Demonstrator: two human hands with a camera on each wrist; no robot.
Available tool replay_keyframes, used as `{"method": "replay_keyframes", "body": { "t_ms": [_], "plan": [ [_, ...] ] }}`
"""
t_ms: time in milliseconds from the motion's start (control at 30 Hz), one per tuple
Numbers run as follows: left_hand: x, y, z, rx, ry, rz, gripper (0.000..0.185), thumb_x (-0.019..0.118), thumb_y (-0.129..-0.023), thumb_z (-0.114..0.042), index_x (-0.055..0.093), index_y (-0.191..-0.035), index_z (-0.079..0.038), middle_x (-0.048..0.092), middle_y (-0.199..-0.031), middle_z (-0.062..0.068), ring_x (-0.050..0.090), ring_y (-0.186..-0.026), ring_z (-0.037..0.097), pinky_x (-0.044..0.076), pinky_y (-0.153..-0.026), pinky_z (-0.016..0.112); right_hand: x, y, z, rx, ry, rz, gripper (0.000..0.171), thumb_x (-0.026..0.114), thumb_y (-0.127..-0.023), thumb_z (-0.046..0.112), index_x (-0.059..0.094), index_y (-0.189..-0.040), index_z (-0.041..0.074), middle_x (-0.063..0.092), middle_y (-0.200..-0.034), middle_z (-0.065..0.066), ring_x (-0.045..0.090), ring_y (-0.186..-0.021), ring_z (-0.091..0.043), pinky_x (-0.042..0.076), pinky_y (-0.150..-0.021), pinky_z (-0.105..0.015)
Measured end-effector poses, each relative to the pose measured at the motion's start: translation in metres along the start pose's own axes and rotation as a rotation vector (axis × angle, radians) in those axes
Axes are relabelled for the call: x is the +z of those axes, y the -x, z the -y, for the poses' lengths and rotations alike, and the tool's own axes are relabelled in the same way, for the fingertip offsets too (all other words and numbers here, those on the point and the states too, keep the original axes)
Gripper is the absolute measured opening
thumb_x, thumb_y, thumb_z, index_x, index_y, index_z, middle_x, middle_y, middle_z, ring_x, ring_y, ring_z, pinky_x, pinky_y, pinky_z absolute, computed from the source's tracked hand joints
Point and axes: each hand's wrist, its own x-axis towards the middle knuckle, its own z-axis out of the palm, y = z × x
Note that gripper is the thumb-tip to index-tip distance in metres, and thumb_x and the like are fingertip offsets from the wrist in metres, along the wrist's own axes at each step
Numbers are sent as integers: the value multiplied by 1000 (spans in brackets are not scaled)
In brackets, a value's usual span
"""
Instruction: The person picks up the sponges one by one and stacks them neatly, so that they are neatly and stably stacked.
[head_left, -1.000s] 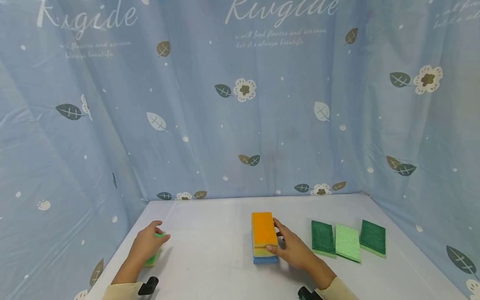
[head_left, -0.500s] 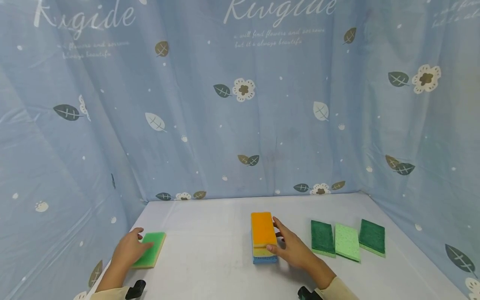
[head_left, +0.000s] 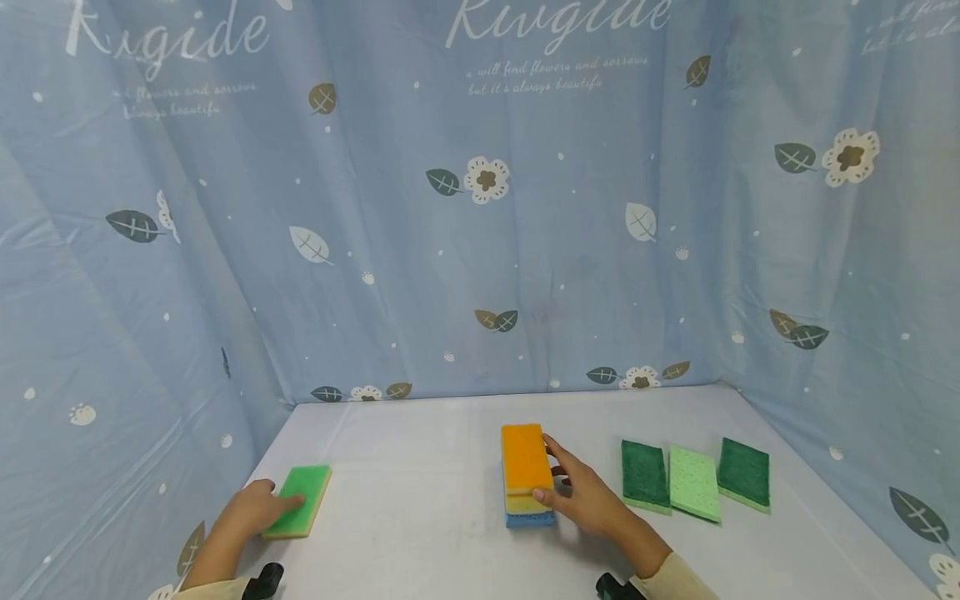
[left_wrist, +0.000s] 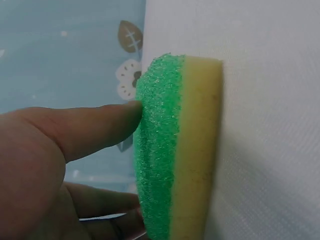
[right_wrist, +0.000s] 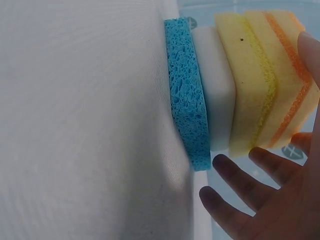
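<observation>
Blue floral curtain cloth [head_left: 525, 233] walls in the white table [head_left: 420, 517] on three sides. Near the table's middle stands a stack of sponges [head_left: 527, 473] — blue at the bottom, then white, yellow and orange on top, as the right wrist view shows. The right hand [head_left: 588, 500] rests against the stack's right side, thumb on its near end and fingers laid loosely along the edge, spread rather than clamped. To the right lie three flat sponges in a row: a dark green one [head_left: 645, 477], a pale green one [head_left: 694, 484] and another dark green one [head_left: 743, 473], just beside each other. At the table's left edge lies a green-topped sponge [head_left: 302, 498] with a tan underside — the left hand [head_left: 251, 510] touches its near left edge with relaxed, nearly straight fingers, not gripping it.
</observation>
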Motion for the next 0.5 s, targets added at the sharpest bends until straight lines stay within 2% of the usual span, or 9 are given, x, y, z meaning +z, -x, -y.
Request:
{"method": "replay_keyframes", "body": {
  "t_ms": [133,267,367,500],
  "plan": [
    [0,1,0,17,6,17,92,68,-82,-57,48,-111,28,55,-104,40,58,-93,48,50,-78,53,0,0,1,-2,10,-2,90,62,-87,61,13,-157,31,35,-152,-6,55,-114,-24,47,-93,-50],
    [1,2,-1,12,60,22,91,72,-78,-57,50,-105,27,60,-90,27,58,-78,32,52,-65,42,-1,0,1,3,16,-4,90,62,-87,61,13,-157,32,36,-152,-5,55,-113,-23,47,-93,-50],
    [1,3,-3,2,94,27,90,76,-75,-56,50,-102,26,59,-85,20,57,-74,29,52,-60,39,-1,-1,1,6,17,-3,90,62,-87,62,13,-157,33,35,-152,-5,55,-113,-23,47,-93,-51],
    [1,-1,-3,-11,90,33,98,78,-72,-60,49,-106,27,59,-90,24,57,-78,32,52,-65,42,-1,-1,1,8,22,-5,90,61,-87,62,14,-157,32,36,-152,-5,55,-113,-23,47,-93,-51]
  ]
}}
